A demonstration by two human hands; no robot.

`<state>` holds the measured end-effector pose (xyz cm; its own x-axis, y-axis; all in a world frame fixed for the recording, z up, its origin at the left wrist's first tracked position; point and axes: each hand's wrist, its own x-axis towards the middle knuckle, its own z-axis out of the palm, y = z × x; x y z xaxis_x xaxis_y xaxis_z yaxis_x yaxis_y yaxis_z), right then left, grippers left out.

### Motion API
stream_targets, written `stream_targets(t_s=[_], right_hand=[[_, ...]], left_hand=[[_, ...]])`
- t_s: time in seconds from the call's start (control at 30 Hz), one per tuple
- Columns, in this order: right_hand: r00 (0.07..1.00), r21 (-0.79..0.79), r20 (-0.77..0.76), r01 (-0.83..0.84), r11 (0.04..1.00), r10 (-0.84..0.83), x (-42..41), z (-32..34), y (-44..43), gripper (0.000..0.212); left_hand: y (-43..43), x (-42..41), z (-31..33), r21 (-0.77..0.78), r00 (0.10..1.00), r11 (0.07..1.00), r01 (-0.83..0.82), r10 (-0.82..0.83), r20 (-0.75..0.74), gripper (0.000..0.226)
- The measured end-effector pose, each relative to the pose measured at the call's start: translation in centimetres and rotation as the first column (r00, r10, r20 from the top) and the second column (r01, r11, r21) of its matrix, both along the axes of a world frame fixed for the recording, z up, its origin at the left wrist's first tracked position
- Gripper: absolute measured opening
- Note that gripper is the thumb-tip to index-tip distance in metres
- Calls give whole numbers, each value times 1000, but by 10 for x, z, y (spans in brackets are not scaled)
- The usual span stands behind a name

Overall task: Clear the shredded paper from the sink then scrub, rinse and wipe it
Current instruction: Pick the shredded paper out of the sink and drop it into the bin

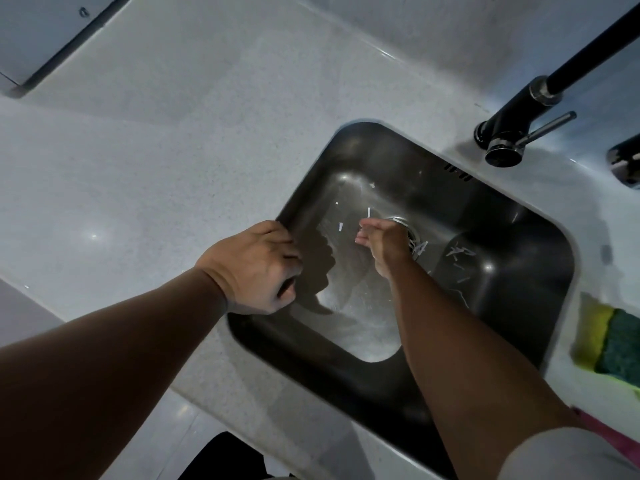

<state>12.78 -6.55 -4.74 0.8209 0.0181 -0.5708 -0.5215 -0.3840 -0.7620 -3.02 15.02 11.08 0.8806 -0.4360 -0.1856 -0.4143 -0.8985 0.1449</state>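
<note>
A dark steel sink (533, 237) is sunk into a pale worktop. Thin white shreds of paper (459, 252) lie scattered on its floor, some beside the drain (414, 237) and some toward the right wall. My right hand (381, 242) is down in the basin with fingers straight, its edge on the sink floor just left of the drain. My left hand (254, 266) is over the sink's left rim, fingers curled; whether it holds anything I cannot see.
A black tap (519, 116) with a side lever stands behind the sink at the upper right. A yellow and green sponge (609, 341) lies on the worktop (138, 185) to the right, with something pink below it.
</note>
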Motion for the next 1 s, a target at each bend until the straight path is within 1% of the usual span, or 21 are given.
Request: stream_targets(t_s=[0.1, 0.17, 0.23, 0.27, 0.3, 0.4, 0.5, 0.57, 0.6, 0.63, 0.67, 0.7, 0.73, 0.77, 0.8, 0.83, 0.87, 0.9, 0.93, 1.0], right_hand=[[998, -22, 4, -61, 998, 61, 7, -1, 11, 24], [983, -128, 86, -150, 980, 162, 12, -5, 21, 26], [924, -338, 159, -281, 898, 349, 12, -5, 30, 14], [890, -431, 172, -317, 845, 422, 10, -4, 34, 12], [866, -487, 167, -342, 803, 471, 9, -5, 38, 13], [809, -582, 160, -386, 716, 566, 2, -3, 39, 16], [696, -666, 155, -451, 594, 701, -6, 0, 34, 22], [646, -692, 144, -476, 543, 749, -6, 3, 33, 24], [662, -680, 127, -484, 551, 739, -3, 1, 34, 25], [696, -652, 109, -489, 580, 709, 2, -1, 33, 25], [759, -593, 98, -475, 650, 644, 6, -2, 34, 23], [836, -499, 90, -433, 751, 541, 11, -1, 35, 20], [910, -373, 89, -346, 861, 404, 14, 3, 37, 20], [958, -259, 104, -232, 938, 266, 18, 4, 41, 24], [978, -173, 132, -139, 975, 162, 23, 6, 45, 28], [983, -132, 151, -89, 987, 108, 29, 3, 49, 28], [983, -134, 150, -88, 987, 108, 32, 2, 55, 22], [976, -180, 150, -132, 975, 160, 36, -1, 62, 13], [963, -259, 151, -181, 949, 225, 40, -5, 67, 8], [915, -444, 202, -231, 866, 348, 40, -4, 72, 11]], left_hand=[[0, 0, 0, -6, 1000, 1000, 1, -1, -3, 42], [0, 0, 1, -11, 1000, 1000, -1, 1, -10, 41], [0, 0, 1, -11, 1000, 1000, -3, 3, -20, 43], [0, 1, 1, -10, 1000, 1000, -2, 2, -26, 43], [0, 0, 1, -11, 1000, 1000, -2, 1, -28, 44], [0, 0, 1, -16, 1000, 1000, -3, 3, -14, 44], [0, -1, 1, -26, 1000, 1000, -2, 2, -6, 44], [1, -1, 0, -34, 1000, 999, -7, 7, -2, 44], [1, -1, 0, -37, 1000, 999, -7, 7, 2, 44], [1, -1, 0, -39, 1000, 999, -6, 6, 5, 43], [1, 0, 0, -40, 1000, 999, -5, 5, 3, 43], [1, 0, -1, -40, 1000, 999, -5, 5, 0, 43], [1, 0, -1, -39, 1000, 999, -3, 3, 1, 42], [1, -1, -1, -37, 1000, 999, -2, 2, 6, 42], [1, -1, -1, -35, 1000, 999, 0, 0, 9, 42], [1, 0, 0, -36, 1000, 999, 1, -1, 9, 42], [1, 0, 0, -38, 1000, 999, 3, -2, 8, 42], [1, 0, 0, -38, 1000, 999, 3, -2, 13, 41], [1, 0, -1, -35, 1000, 999, 4, -3, 21, 41], [1, 0, -2, -24, 1000, 1000, 9, -8, 27, 39]])
